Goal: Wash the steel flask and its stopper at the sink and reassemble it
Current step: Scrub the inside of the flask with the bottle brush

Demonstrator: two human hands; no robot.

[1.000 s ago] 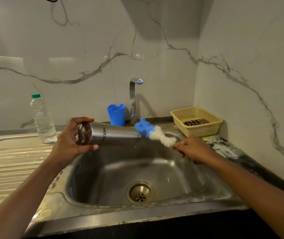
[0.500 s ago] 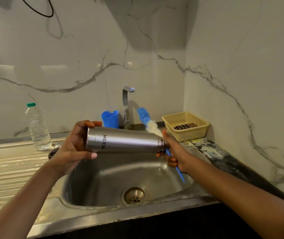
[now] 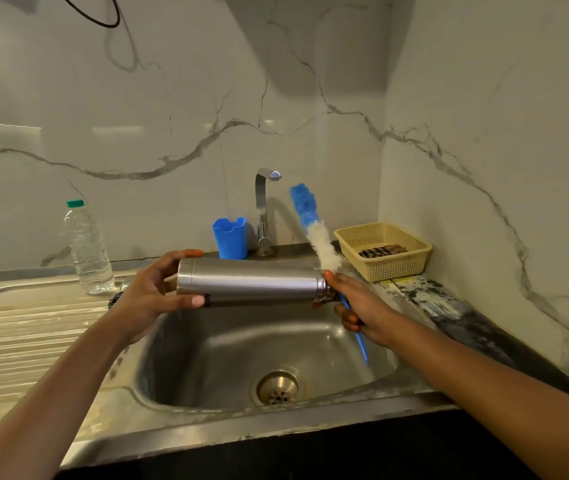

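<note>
Since the earlier frame, bottle brush (image 3: 317, 233) is out of the flask mouth and now stands tilted upward, bristles above and behind the neck, blue handle running down past the right hand into the basin space. Steel flask (image 3: 252, 281) lies horizontal over the sink (image 3: 207, 358), base to the left, neck to the right, rotated so only part of the printed lettering shows at its underside.

Left hand (image 3: 151, 296): closed around flask base, thumb below, fingers over the top. Right hand (image 3: 359, 306): wrapped around the brush handle, with thumb and fingertip also touching the flask neck.

Sink basin: drain (image 3: 278, 388) near the front centre. Tap (image 3: 264, 209) at the sink's back edge, with a blue cup (image 3: 230, 238) just left of it. Clear plastic bottle (image 3: 87, 247), green cap, upright at the back of the draining board (image 3: 16, 341). Beige basket (image 3: 385, 249) in the counter's back right corner, dark item inside, not identifiable. Stopper: not identifiable in view.
</note>
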